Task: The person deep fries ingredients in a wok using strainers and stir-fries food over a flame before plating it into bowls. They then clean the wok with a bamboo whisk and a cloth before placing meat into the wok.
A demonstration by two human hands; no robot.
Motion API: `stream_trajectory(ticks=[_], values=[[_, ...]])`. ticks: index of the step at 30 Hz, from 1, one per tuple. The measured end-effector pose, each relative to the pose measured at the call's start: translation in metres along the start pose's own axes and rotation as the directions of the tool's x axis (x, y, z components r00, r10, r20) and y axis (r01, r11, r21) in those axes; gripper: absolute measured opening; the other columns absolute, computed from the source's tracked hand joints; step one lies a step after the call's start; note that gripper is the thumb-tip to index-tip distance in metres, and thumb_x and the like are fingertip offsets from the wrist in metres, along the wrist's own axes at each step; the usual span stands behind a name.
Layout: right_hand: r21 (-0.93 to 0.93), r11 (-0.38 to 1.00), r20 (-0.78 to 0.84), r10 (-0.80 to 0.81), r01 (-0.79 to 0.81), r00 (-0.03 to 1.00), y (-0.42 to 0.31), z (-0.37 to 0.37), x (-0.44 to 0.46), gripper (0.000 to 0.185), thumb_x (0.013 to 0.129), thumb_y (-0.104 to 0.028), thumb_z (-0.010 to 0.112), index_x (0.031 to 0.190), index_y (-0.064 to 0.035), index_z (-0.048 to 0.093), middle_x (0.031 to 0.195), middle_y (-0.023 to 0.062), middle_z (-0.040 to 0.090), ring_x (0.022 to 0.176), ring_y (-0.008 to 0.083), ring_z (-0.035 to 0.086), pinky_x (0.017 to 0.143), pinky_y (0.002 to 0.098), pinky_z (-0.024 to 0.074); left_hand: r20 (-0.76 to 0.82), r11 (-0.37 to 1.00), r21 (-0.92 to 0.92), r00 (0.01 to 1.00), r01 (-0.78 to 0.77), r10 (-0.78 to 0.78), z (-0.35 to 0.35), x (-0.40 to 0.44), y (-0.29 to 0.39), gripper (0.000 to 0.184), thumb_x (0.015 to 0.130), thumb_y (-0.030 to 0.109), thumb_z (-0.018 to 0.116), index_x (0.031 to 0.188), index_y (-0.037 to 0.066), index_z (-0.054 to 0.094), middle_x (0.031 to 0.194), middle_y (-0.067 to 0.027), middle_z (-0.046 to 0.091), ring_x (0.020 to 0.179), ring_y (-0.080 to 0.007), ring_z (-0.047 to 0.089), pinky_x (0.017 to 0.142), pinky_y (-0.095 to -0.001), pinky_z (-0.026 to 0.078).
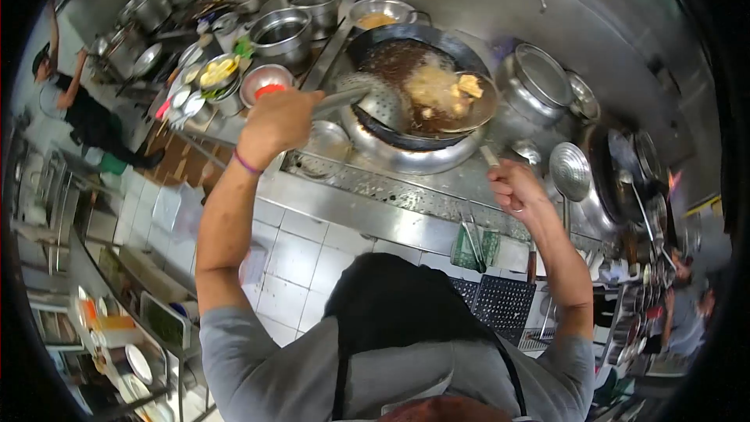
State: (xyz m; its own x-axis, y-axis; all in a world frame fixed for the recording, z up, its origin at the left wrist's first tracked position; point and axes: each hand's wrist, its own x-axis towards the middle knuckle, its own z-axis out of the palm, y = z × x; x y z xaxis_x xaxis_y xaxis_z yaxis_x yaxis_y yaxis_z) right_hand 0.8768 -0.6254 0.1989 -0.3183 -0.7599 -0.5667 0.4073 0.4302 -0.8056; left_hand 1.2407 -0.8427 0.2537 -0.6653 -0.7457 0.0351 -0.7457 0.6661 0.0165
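Observation:
My left hand (275, 125) is closed round the handle of a perforated skimmer (383, 103), whose round head hangs over the left side of a large black wok (371, 43). The wok holds dark bubbling oil. My right hand (517, 189) grips the pale handle of a strainer (486, 109), low at the wok's right front. Golden fried pieces (469, 86) lie at the strainer's right side, with foam beside them. The wok rests on a wide metal ring (414, 160).
Metal pots (283, 35) and bowls stand left of the wok. To the right are a lidded pot (539, 82) and a hanging ladle (570, 172). Tongs (473, 242) lie at the counter's front edge. One person (86, 101) is at far left, others at far right.

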Motion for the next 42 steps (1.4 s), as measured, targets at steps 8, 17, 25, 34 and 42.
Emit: stream_trajectory(ticks=[8,17,25,34,42], values=[[0.294,0.952,0.140,0.045,-0.085,0.989,0.019,0.021,0.010,0.016,0.092,0.007,0.044,0.098,-0.0064,0.040,0.081,0.0066,0.052,0.045,0.0057,0.036,0.035,0.0238,0.0269,0.013,0.997,0.077,1.000,0.005,-0.006,-0.009,0.004,0.006,0.054,0.077,0.010,0.064,0.131,0.017,0.060,0.096,-0.0177,0.070,0.092,-0.0362,0.068,0.079,-0.0480,0.054],[0.459,0.886,0.321,-0.096,-0.066,0.942,0.071,-0.007,0.085,0.007,0.102,-0.010,0.050,0.101,-0.0098,0.043,0.075,0.0021,0.051,0.041,0.0025,0.036,0.030,0.0197,0.0283,-0.007,0.998,0.022,0.998,0.062,-0.062,-0.004,-0.020,0.016,0.056,0.077,0.010,0.064,0.133,0.014,0.059,0.087,-0.0204,0.070,0.083,-0.0383,0.070,0.074,-0.0510,0.055],[0.584,0.811,0.371,-0.226,-0.037,0.901,0.093,-0.017,0.100,0.003,0.103,-0.012,0.049,0.103,-0.0110,0.046,0.075,0.0003,0.050,0.038,0.0022,0.034,0.027,0.0199,0.0280,-0.022,0.997,-0.016,0.996,0.081,-0.082,0.034,-0.020,0.017,0.060,0.080,0.015,0.068,0.138,0.015,0.053,0.091,-0.0224,0.070,0.085,-0.0400,0.069,0.076,-0.0511,0.055],[0.531,0.838,0.289,-0.320,0.127,0.902,0.094,-0.027,0.083,0.005,0.102,-0.014,0.051,0.101,-0.0119,0.046,0.074,-0.0009,0.049,0.036,0.0021,0.032,0.025,0.0194,0.0267,-0.031,0.980,-0.154,0.991,0.126,-0.133,0.068,-0.018,0.014,0.065,0.081,0.017,0.070,0.142,0.018,0.048,0.093,-0.0231,0.070,0.087,-0.0424,0.068,0.076,-0.0516,0.054],[0.373,0.877,0.148,-0.380,0.304,0.913,0.059,-0.035,0.057,0.010,0.099,-0.013,0.056,0.103,-0.0115,0.047,0.074,-0.0005,0.051,0.037,0.0032,0.031,0.027,0.0211,0.0267,-0.318,0.827,-0.561,0.933,-0.039,-0.171,0.142,0.001,-0.015,0.064,0.083,0.015,0.067,0.139,-0.003,0.042,0.100,-0.0303,0.067,0.094,-0.0470,0.066,0.080,-0.0512,0.052]])
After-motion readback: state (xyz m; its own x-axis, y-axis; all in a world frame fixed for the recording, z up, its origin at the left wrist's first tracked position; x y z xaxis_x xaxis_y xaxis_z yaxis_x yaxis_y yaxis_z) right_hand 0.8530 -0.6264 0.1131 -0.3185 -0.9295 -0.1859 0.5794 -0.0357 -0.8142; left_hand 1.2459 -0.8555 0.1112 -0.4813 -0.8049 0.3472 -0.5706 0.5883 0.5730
